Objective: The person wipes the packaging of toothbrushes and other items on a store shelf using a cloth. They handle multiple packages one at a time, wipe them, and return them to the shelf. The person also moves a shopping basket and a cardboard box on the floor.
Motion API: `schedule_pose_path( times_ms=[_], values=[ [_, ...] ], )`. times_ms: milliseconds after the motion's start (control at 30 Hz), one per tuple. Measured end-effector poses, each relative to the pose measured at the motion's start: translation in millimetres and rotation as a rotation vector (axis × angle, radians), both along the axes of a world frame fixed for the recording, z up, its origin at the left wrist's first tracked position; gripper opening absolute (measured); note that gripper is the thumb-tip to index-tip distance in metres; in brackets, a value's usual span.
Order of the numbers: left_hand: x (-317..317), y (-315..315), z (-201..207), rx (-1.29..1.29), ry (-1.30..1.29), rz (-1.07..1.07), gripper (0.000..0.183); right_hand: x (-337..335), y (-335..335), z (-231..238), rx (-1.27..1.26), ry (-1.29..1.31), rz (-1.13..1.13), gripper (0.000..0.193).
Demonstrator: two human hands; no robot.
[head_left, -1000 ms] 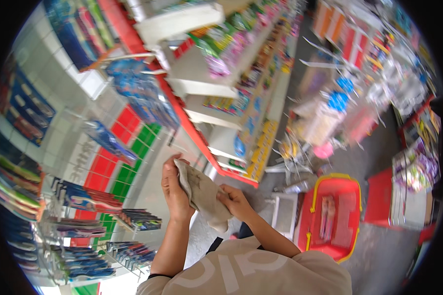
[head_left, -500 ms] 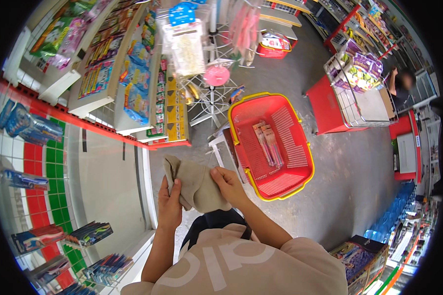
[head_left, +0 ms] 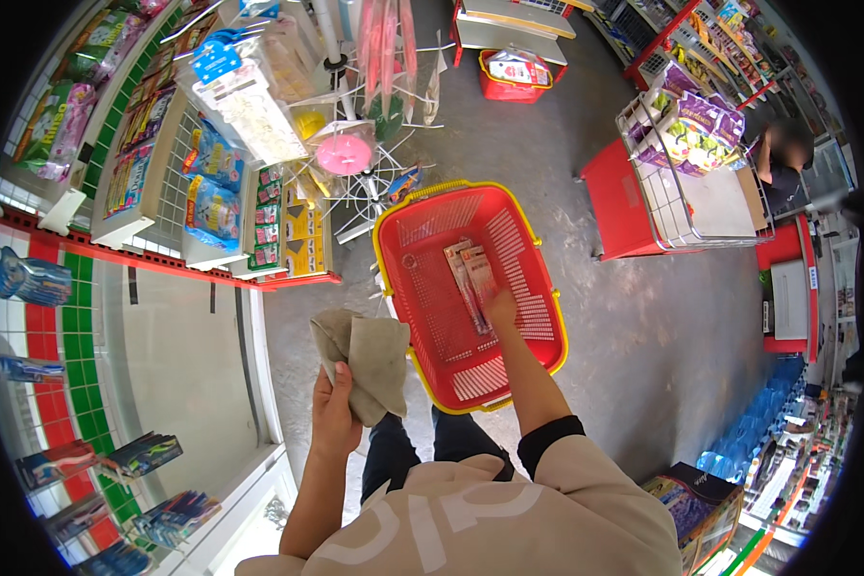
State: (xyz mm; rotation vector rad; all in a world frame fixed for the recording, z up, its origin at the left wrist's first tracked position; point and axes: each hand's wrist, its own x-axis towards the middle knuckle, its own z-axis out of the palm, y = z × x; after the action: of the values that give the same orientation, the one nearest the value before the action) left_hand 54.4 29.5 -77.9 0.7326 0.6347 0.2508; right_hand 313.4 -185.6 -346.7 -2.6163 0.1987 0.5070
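The left hand (head_left: 336,413) is closed around the lower edge of a folded grey-beige cloth (head_left: 367,360). The right hand (head_left: 501,307) meets slim packages (head_left: 462,274) just to its left; its grip cannot be told. A red basket (head_left: 432,227) surrounds them.

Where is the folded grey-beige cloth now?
In the head view, the folded grey-beige cloth is below and left of centre, in the person's bare left hand, beside the yellow-rimmed red plastic basket.
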Motion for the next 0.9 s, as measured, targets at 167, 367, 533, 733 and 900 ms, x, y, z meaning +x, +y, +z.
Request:
schedule_pose_path(
  times_ms=[167,367,533,733,900],
  values=[
    [8,-28,-4,0.022,0.005,0.074,0.040,-15,-1,-12,-0.130,0.134,-0.061,0.054],
    [0,-36,4,0.227,0.188,0.063,0.036,-26,-1,-2,-0.278,0.003,0.046,0.080],
    [3,-27,15,0.587,0.246,-0.054,0.042,-23,-3,20,0.053,0.187,0.019,0.070],
    [22,-22,14,0.221,0.145,-0.007,0.052,-51,13,115,0.771,0.048,0.029,0.052],
    [38,-44,23,-0.106,-0.142,-0.024,0.061,-102,13,235,1.125,0.058,0.260,0.046]
  ],
)
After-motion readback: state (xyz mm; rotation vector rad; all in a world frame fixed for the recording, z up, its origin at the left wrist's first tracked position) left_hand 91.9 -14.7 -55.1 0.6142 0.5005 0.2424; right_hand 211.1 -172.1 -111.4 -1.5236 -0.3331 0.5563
